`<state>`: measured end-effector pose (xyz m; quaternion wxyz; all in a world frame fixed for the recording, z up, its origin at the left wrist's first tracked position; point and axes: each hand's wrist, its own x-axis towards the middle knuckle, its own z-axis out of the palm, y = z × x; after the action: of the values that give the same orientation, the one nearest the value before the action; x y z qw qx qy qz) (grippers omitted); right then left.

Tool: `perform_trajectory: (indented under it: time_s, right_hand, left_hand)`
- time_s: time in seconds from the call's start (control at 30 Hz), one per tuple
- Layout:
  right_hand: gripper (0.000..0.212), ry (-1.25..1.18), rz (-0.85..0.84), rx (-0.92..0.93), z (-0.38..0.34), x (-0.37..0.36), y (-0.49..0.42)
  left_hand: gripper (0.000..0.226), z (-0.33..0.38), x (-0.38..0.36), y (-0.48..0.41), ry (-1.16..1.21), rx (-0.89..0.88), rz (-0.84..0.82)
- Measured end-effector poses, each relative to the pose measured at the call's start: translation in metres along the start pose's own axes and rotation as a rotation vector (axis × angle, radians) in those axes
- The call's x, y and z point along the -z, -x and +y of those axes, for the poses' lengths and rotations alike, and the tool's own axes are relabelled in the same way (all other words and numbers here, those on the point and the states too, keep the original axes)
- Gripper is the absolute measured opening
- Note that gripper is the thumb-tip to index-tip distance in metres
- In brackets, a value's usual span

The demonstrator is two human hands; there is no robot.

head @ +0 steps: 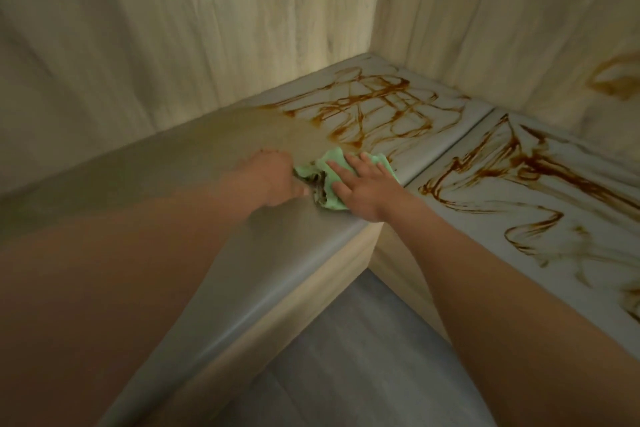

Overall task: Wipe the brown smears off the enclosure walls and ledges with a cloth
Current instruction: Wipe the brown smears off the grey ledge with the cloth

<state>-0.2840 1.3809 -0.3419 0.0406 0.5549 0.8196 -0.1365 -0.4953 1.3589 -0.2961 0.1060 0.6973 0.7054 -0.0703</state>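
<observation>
- At the near edge of a grey, round-edged left ledge, where it meets the corner, lies a crumpled pale green cloth with brown soiling in its folds.
- Right hand: its grip is spread, with flat fingers pressing the cloth onto the ledge.
- Left hand: blurred. Its grip looks curled at the cloth's left edge and seems to pinch it.
- Step in hand, as a judgement: wiping the left ledge. Its near and left part shows no streaks, only a faint tan haze.
- Thick brown looping smears cover the far end of this ledge, just beyond the cloth.
- Next move likely calls for pushing the cloth far and right, pressed flat, into those loops and up to the corner. A cleaner fold may be needed.
- Right of a narrow seam, a second grey ledge carries heavy brown streaks.
- Pale wood-grain walls stand behind, and a brown mark shows on the right wall.
- Grey plank floor lies below. Nothing blocks the cloth's path.
</observation>
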Motion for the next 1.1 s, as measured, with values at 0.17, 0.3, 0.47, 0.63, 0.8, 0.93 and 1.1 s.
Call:
perform_trajectory:
  time_s: [0.17, 0.3, 0.47, 0.63, 0.8, 0.93, 1.1]
  right_hand:
    - [0.063, -0.015, 0.037, -0.233, 0.030, 0.012, -0.048]
    - [0.065, -0.042, 0.022, -0.348, 0.047, 0.025, -0.083]
    - [0.066, -0.027, -0.035, -0.380, 0.065, 0.052, -0.132]
    - [0.069, -0.034, -0.045, -0.487, 0.071, 0.065, -0.174]
    - [0.069, -0.016, -0.096, -0.527, 0.070, 0.068, -0.183]
    - [0.071, 0.007, -0.172, -0.540, 0.071, 0.070, -0.188]
    - [0.072, 0.021, -0.243, -0.550, 0.072, 0.071, -0.193]
  left_hand:
    - [0.101, 0.021, 0.016, -0.062, -0.032, 0.046, -0.101]
    - [0.124, 0.021, 0.012, -0.090, 0.001, 0.190, -0.293]
    - [0.143, 0.023, 0.011, -0.108, 0.267, 0.386, -0.446]
    - [0.139, 0.032, 0.008, -0.111, 0.236, 0.404, -0.466]
    - [0.126, 0.036, 0.003, -0.111, 0.181, 0.392, -0.476]
    - [0.114, 0.039, 0.000, -0.114, 0.176, 0.431, -0.494]
    - [0.131, 0.041, 0.007, -0.115, 0.133, 0.435, -0.570]
